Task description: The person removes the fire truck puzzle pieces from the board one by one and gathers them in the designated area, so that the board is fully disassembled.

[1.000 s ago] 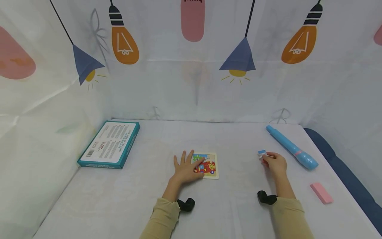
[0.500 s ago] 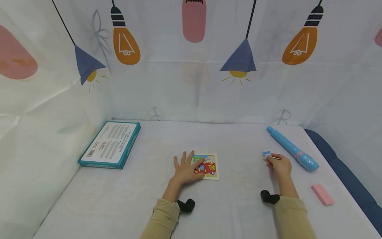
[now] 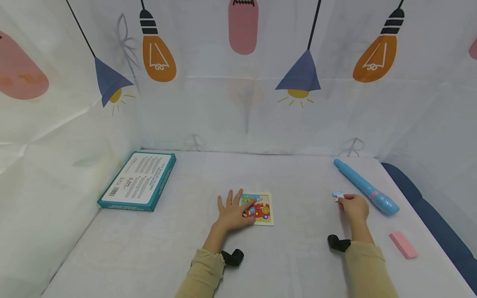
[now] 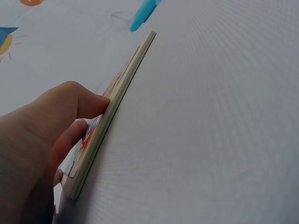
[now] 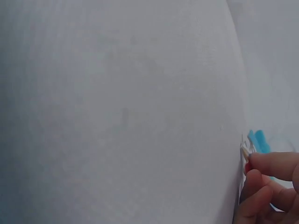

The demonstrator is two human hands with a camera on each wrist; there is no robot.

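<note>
In the head view, a small square wooden jigsaw puzzle with a red vehicle picture lies on the table. My left hand rests over its left part with fingers spread, covering some of the picture. The left wrist view shows the thumb against the puzzle's pale wooden edge. Off to the right, my right hand pinches a small blue and white puzzle piece between thumb and fingertips. From the right wrist, the fingers hide most of that piece.
A light blue tube-shaped thing lies just beyond the right hand, and a pink block sits nearer the front right. At the back left is a flat teal and white box. A printed white curtain closes off the back.
My right hand has shifted a little to the right with the puzzle piece, which has turned between the fingers. The left hand stays in place on the jigsaw puzzle.
</note>
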